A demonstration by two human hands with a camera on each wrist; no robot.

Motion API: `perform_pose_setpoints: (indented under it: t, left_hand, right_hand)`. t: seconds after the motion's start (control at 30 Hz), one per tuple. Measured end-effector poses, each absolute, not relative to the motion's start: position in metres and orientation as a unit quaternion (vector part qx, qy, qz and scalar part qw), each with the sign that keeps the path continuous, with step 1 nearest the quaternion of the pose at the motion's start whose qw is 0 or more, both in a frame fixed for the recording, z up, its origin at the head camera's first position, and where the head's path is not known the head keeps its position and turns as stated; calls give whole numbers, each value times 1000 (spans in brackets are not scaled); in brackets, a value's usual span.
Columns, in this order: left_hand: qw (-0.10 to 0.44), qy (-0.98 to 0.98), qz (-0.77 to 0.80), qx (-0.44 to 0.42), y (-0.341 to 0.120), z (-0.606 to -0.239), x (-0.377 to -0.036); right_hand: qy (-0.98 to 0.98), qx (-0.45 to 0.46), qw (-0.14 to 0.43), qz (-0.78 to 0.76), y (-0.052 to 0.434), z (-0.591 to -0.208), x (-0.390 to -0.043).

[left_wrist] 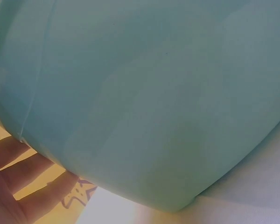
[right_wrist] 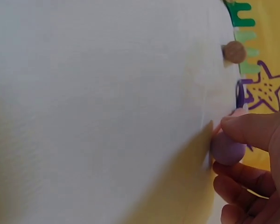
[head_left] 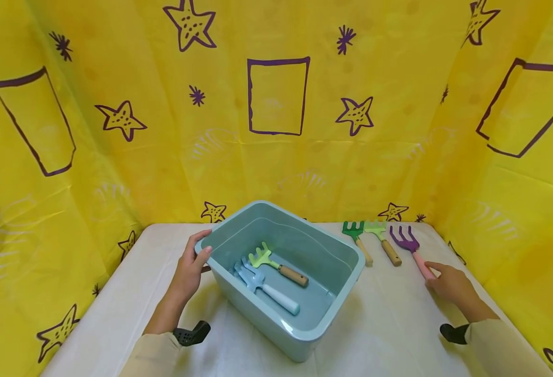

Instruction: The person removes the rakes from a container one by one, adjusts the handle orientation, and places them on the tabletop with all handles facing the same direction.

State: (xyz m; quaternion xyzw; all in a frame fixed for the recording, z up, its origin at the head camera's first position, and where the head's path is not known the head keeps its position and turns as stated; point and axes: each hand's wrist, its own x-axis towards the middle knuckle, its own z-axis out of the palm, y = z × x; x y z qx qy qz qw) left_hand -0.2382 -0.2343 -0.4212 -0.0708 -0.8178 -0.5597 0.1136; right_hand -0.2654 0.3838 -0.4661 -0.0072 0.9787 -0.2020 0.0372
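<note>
My left hand grips the left rim of a blue-green plastic bin, thumb over the rim and fingers along the outside. The bin stands tilted towards the lower right in the head view. Inside lie a light green hand rake with a wooden handle and a light blue hand fork with a pale handle. Over at the right, my right hand pinches the pink handle of a purple hand fork between thumb and fingers. The handle's rounded purple end shows in the right wrist view.
Left of the purple fork lie a dark green rake and another light green rake, both wooden-handled. A white cloth covers the table. Yellow patterned curtains enclose its back and sides.
</note>
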Motion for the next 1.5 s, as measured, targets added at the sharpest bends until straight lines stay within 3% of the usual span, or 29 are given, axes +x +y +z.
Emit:
perform_pose_setpoints:
  t: [0.77, 1.5]
  left_hand:
    - [112, -816, -562, -76, -232, -418, -238]
    - [110, -815, -564, -76, -234, -420, -236]
  right_hand:
    - [979, -7, 65, -193, 397, -453, -289]
    - [956, -76, -52, -277, 321, -373, -312]
